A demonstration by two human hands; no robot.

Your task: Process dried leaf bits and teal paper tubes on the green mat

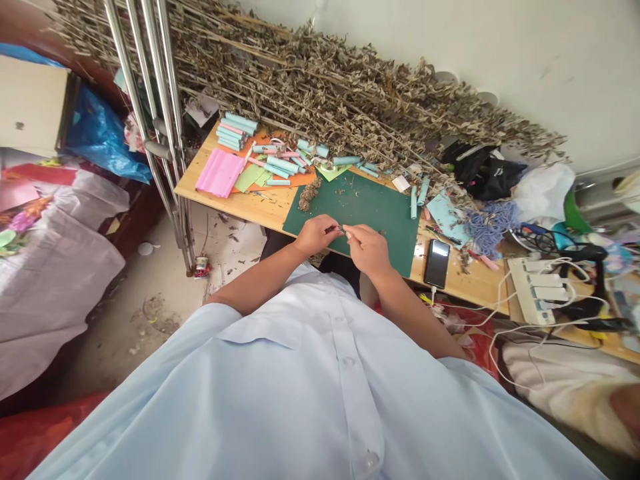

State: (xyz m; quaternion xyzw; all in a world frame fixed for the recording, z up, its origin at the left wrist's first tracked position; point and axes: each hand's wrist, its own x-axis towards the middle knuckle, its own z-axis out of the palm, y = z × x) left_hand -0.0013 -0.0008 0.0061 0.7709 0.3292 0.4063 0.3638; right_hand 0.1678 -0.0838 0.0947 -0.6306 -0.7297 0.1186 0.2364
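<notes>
Both hands meet over the near edge of a green mat (373, 200) on a wooden table. My left hand (319, 233) is closed, its thumb and fingers pinching at a tiny dark thing between the two hands, too small to name. Fingertips together, my right hand (369, 248) pinches at the same spot from the other side. A brown clump of dried plant (310, 194) lies on the mat just beyond my left hand. Small crumbs are scattered over the mat.
Dried stalks (300, 73) fill the table's back. Paper rolls (280, 165) and pink paper (220, 173) lie left; a phone (437, 263), blue strings (490, 227) and a cabled power strip (531, 291) lie right. Metal crutches (150, 100) stand at the left end.
</notes>
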